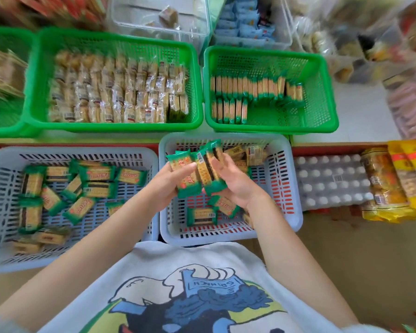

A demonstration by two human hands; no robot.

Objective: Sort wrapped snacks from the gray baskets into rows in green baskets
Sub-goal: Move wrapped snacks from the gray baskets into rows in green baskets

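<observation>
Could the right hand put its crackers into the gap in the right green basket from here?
Probably yes. The right hand holds crackers just below the green basket, whose top is open and front row is half empty; nothing blocks the way.

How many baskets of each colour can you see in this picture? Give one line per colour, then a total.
Green baskets: 3, left edge, middle, right
Gray baskets: 2, left, right
Total: 5

Your far-left green basket (pixel 0 126) is cut off by the edge; motion blur smears the top shelf goods (pixel 370 32), and the wrapper print cannot be read.
</observation>
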